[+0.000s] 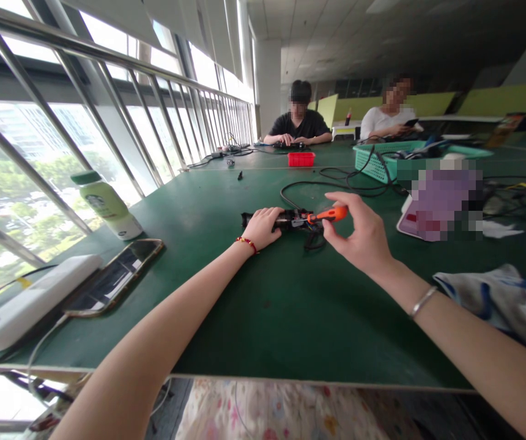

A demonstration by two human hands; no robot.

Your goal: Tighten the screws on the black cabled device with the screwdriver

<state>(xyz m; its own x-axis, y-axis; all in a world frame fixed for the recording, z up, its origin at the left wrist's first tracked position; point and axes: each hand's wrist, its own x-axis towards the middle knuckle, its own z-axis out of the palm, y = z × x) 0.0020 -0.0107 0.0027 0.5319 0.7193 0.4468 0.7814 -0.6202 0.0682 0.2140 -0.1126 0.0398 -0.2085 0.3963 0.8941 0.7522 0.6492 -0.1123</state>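
Observation:
On the green table, a long black device [297, 221] with a black cable lies crosswise; its exact kind is unclear. My left hand [263, 226], with a red beaded bracelet at the wrist, is closed over its left part, pressing it to the table. A screwdriver [329, 215] with an orange and black handle points left, its tip end at the exposed inside of the device. My right hand [359, 229] curves around the handle's end, thumb and forefinger apart with visible gaps to the handle. Beneath the screwdriver a dark cable [314, 239] hangs onto the table.
At left stand a green-capped bottle [107, 205], a phone [116, 278] and a white power strip [33, 299]. A red tray [301, 159] and a teal basket [373, 162] lie farther back. On the right are a purple item [428, 208] and gloves [487, 293]. Two people sit opposite.

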